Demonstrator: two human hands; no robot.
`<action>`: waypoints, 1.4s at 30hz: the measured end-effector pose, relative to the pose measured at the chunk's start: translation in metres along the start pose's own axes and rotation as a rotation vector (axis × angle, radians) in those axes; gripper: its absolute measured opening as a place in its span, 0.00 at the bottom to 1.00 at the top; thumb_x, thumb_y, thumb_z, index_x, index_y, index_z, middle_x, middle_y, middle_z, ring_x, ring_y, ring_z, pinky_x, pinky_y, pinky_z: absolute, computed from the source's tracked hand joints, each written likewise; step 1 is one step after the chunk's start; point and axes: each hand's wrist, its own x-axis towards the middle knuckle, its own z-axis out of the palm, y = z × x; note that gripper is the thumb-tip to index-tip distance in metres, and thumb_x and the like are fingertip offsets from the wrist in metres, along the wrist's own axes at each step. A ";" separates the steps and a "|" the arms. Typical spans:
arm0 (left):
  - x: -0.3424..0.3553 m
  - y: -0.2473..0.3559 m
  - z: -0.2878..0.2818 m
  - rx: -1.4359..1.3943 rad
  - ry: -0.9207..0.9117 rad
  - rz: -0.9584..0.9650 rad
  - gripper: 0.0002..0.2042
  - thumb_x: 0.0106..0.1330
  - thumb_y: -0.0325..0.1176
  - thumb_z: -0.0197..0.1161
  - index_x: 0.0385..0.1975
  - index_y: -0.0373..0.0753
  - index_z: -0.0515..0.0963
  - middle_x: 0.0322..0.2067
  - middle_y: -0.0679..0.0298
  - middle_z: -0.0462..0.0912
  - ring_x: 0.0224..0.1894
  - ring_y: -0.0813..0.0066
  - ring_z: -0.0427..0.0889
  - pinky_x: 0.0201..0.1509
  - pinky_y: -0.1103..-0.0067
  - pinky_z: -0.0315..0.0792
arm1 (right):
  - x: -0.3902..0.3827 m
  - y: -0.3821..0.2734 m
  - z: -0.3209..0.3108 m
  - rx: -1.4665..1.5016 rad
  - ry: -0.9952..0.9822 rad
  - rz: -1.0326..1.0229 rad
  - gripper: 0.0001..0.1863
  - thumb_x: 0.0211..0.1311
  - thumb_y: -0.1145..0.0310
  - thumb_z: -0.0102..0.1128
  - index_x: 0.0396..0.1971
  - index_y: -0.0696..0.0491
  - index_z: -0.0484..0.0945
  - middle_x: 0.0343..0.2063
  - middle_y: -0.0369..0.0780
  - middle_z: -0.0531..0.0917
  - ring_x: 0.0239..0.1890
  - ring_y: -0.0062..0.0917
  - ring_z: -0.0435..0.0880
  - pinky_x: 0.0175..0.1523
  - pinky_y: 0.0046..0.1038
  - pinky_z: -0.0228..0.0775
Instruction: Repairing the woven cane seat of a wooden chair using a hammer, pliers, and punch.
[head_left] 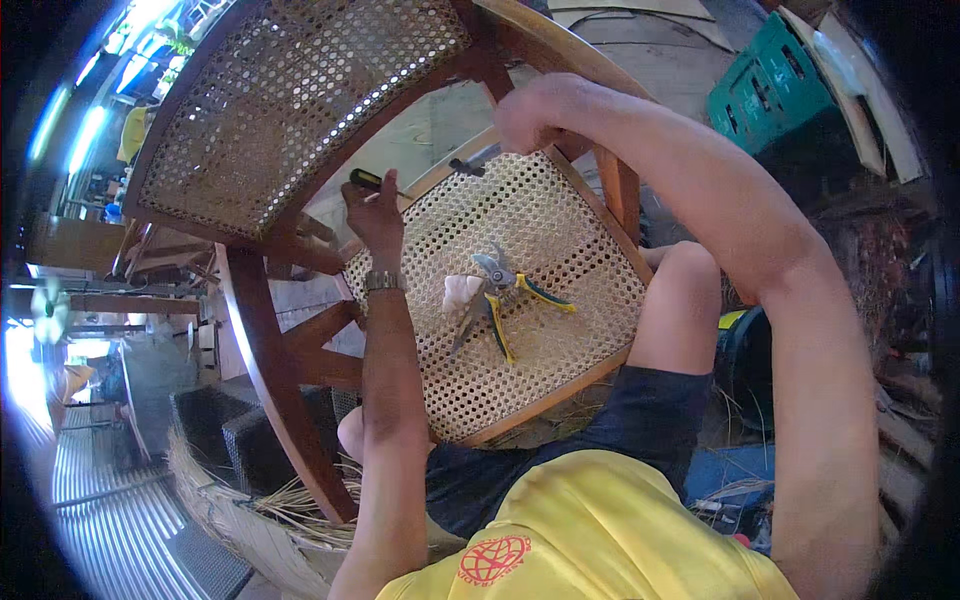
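The left hand [376, 222], upper left of centre, grips a dark-handled tool [364, 179]. The right hand [535, 112], top centre, is closed around a hammer [467, 167], its head near the upper edge of the cane seat [560, 235]. The seat fills mid-frame; shears [498, 277] and a white lump [461, 292] lie on it.

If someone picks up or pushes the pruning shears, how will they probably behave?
The pruning shears would probably feel stiff and rather heavy, as the blades look metallic. The spread handles might swing closed. Lying flat on the woven seat, they seem unlikely to roll.
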 end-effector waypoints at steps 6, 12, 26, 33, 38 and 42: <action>-0.002 -0.008 0.010 -0.772 0.095 -0.195 0.14 0.65 0.26 0.67 0.40 0.34 0.66 0.38 0.61 0.76 0.34 0.72 0.81 0.33 0.78 0.79 | -0.004 -0.001 -0.001 0.033 0.057 0.044 0.18 0.62 0.61 0.55 0.38 0.60 0.85 0.40 0.48 0.86 0.41 0.40 0.86 0.46 0.42 0.76; -0.003 -0.007 0.011 -0.510 0.139 -0.263 0.16 0.66 0.27 0.66 0.42 0.32 0.63 0.41 0.58 0.75 0.35 0.72 0.82 0.36 0.79 0.84 | 0.001 0.000 0.001 0.065 0.073 0.023 0.16 0.62 0.65 0.51 0.37 0.58 0.85 0.39 0.50 0.86 0.41 0.42 0.86 0.45 0.43 0.76; -0.001 -0.012 -0.002 -0.005 -0.131 0.096 0.16 0.68 0.39 0.63 0.44 0.34 0.71 0.29 0.51 0.84 0.30 0.60 0.85 0.32 0.67 0.76 | -0.033 -0.014 -0.008 0.199 0.391 -0.130 0.17 0.67 0.62 0.50 0.36 0.60 0.82 0.35 0.54 0.84 0.41 0.49 0.83 0.47 0.44 0.74; -0.001 0.010 -0.008 0.146 -0.200 0.112 0.14 0.68 0.37 0.62 0.42 0.33 0.71 0.26 0.48 0.82 0.29 0.49 0.84 0.32 0.62 0.74 | -0.014 -0.057 -0.005 0.544 0.984 -0.358 0.15 0.72 0.61 0.50 0.36 0.61 0.73 0.30 0.53 0.80 0.37 0.51 0.81 0.42 0.44 0.70; -0.003 0.000 -0.004 0.054 -0.227 0.128 0.13 0.68 0.36 0.62 0.43 0.34 0.71 0.29 0.49 0.83 0.30 0.49 0.84 0.33 0.62 0.74 | -0.004 -0.058 0.002 0.433 0.621 -0.185 0.16 0.73 0.60 0.49 0.37 0.60 0.73 0.30 0.54 0.80 0.37 0.51 0.82 0.42 0.45 0.70; -0.005 -0.005 -0.001 0.161 -0.165 0.167 0.13 0.69 0.38 0.63 0.45 0.38 0.72 0.25 0.58 0.83 0.29 0.66 0.86 0.29 0.69 0.75 | -0.013 -0.067 0.011 0.410 0.684 -0.207 0.17 0.73 0.60 0.47 0.39 0.60 0.74 0.32 0.56 0.81 0.38 0.51 0.82 0.41 0.46 0.73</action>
